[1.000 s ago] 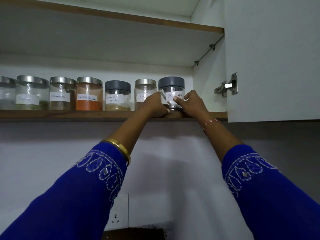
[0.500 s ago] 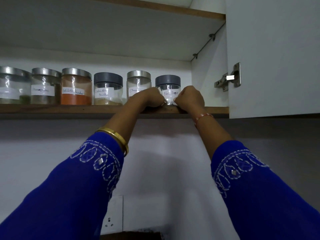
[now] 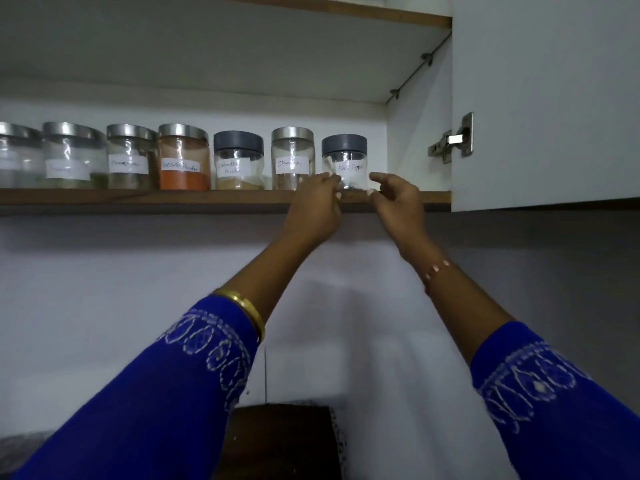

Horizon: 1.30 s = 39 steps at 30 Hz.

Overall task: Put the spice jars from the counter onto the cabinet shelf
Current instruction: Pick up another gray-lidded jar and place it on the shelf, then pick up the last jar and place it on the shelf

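Note:
A row of several labelled glass spice jars stands on the wooden cabinet shelf point(image 3: 138, 199). The rightmost one, a grey-lidded black pepper jar point(image 3: 344, 157), stands upright near the shelf's right end, beside a steel-lidded cinnamon jar point(image 3: 292, 157). My left hand point(image 3: 317, 206) and my right hand point(image 3: 398, 202) hang just below the pepper jar at the shelf's front edge. Both have loose, parted fingers and hold nothing. Left fingertips overlap the jar's lower left corner; whether they touch it is unclear.
The open white cabinet door point(image 3: 547, 98) with its metal hinge point(image 3: 453, 140) stands right of the shelf. An upper shelf board point(image 3: 311, 8) runs above the jars. Below are a white wall, a dark wooden item point(image 3: 280, 441) and the counter edge.
Both hands have let go of the black pepper jar and dropped down from its sides to the shelf edge. The jar now stands alone in line with the others.

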Tool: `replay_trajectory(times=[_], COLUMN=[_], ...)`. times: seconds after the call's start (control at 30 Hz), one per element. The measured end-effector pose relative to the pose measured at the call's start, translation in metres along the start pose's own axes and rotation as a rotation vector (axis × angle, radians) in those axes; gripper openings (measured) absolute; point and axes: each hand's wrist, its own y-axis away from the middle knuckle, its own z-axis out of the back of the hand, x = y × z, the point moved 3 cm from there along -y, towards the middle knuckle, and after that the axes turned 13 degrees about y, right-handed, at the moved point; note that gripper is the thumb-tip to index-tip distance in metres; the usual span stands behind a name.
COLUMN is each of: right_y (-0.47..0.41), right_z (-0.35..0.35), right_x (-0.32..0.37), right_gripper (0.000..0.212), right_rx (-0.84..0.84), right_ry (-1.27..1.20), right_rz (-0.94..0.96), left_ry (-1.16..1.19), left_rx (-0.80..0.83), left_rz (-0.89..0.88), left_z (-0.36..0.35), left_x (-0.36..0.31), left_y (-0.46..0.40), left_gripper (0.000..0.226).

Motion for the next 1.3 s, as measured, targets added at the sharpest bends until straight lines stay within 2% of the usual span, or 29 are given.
replay_trajectory(times=[0.1, 0.17, 0.33, 0.6, 1.0, 1.2, 1.3], right_y=[0.054, 0.091, 0.18, 0.326, 0.541, 0.624, 0.657], right_z=[-0.003, -0.01, -0.025, -0.077, -0.173, -0.209, -0.218], right_x=[0.007, 0.015, 0.039, 0.072, 0.108, 0.13, 0.139], right_gripper=[0.035, 0.036, 0.036, 0.034, 0.039, 0.051, 0.08], right_rx=[0.027, 0.04, 0.077, 0.247, 0.708, 1.025, 1.33], right_ry=[-0.082, -0.096, -0.198, -0.307, -0.263, -0.185, -0.093], right_rz=[-0.017, -0.051, -0.19, -0.401, -0.722, -0.67, -0.505], left_ry=[0.266, 0.344, 0.367, 0.391, 0.404, 0.376, 0.376], left_rx=[-0.035, -0.055, -0.053, -0.024, 0.077, 0.071, 0.117], left_rz=[0.026, 0.084, 0.275, 0.549, 0.917, 1.139, 1.256], left_z=[0.011, 0.023, 0.062, 0.136, 0.221, 0.257, 0.264], left_x=[-0.011, -0.013, 0.005, 0.051, 0.113, 0.137, 0.143], left_y=[0.049, 0.083, 0.175, 0.318, 0.523, 0.602, 0.636], left_gripper=[0.038, 0.039, 0.04, 0.039, 0.038, 0.035, 0.032])
